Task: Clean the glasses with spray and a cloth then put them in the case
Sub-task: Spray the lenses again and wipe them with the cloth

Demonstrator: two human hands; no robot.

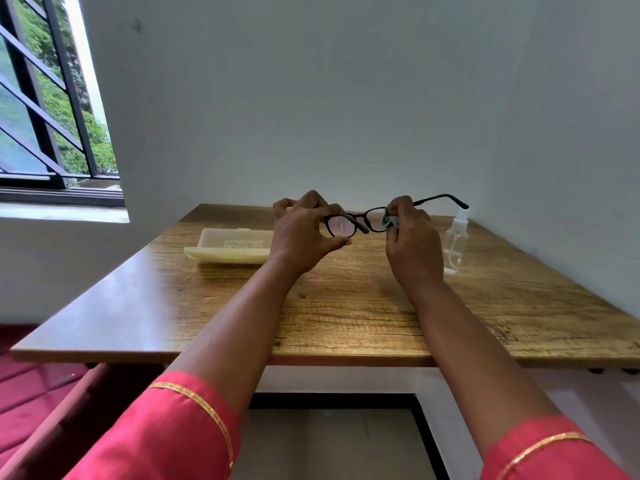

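Observation:
Black-framed glasses (360, 220) are held up above the wooden table (346, 306), their arms unfolded. My left hand (304, 233) pinches the frame around the left lens, which shows droplets. My right hand (412, 244) presses a small grey cloth (389, 220) against the right lens, so that lens is mostly hidden. A cream glasses case (230, 251) lies shut on the table to the left, behind my left hand. A clear spray bottle (456, 244) with a white nozzle stands upright on the table just right of my right hand.
The table stands in a corner, with white walls behind and to the right. A barred window (52, 116) is at the upper left. A red cushioned seat (31, 393) lies low on the left of the table.

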